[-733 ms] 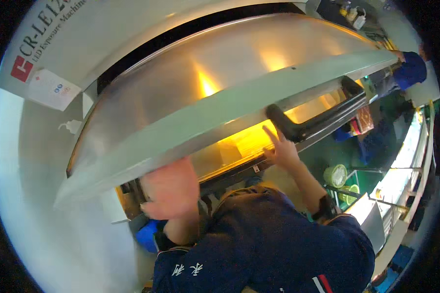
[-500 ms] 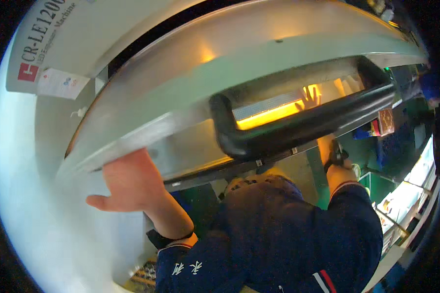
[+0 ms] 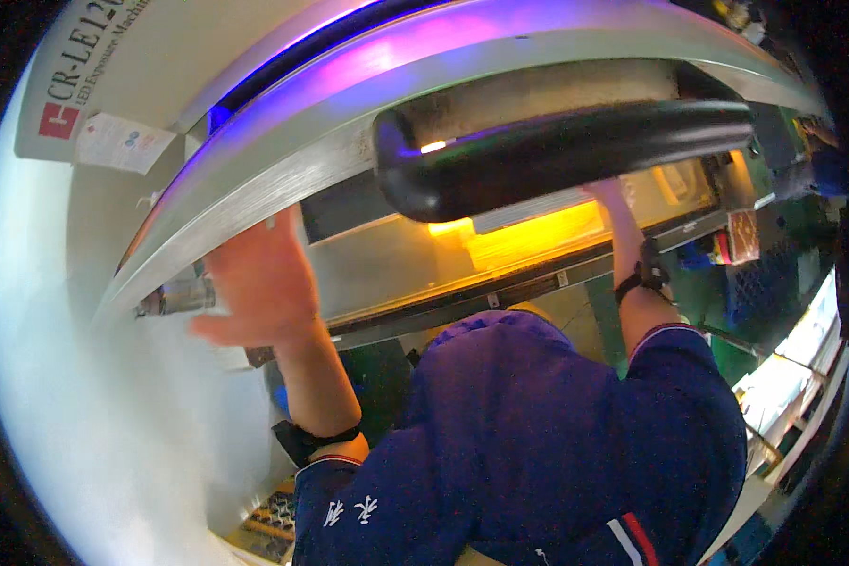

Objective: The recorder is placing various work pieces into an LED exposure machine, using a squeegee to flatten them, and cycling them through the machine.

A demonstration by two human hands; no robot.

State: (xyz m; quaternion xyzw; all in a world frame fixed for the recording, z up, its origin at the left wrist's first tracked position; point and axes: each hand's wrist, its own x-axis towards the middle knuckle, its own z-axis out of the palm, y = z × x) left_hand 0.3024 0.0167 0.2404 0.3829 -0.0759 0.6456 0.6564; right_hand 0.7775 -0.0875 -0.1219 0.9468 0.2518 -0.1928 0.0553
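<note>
A large pale metal lid (image 3: 283, 174) of a cabinet-like machine is raised in front of me, with a thick black handle (image 3: 575, 156) along its front. My left hand (image 3: 264, 278) is open at the lid's lower left edge, thumb stretched out to the side. Its fingertips go out of sight behind that edge. Beyond the handle, my right hand (image 3: 611, 191) reaches over the machine's bed (image 3: 377, 269), above a brightly lit yellow strip (image 3: 538, 241). The handle hides its fingers, so I cannot see whether it holds anything. A black band (image 3: 646, 274) circles my right wrist.
A white machine panel (image 3: 94, 57) with a pasted paper sheet (image 3: 123, 141) stands at the upper left. A metal cylinder fitting (image 3: 181, 297) sits beside my left hand. Dark rail (image 3: 528, 288) edges the bed's front. Right of it lies a brown-red packet (image 3: 742, 236).
The lid and handle have risen, showing more of the lit bed. My left hand has gone up with the lid edge. My right arm reaches farther in. Purple light now shows along the lid.
</note>
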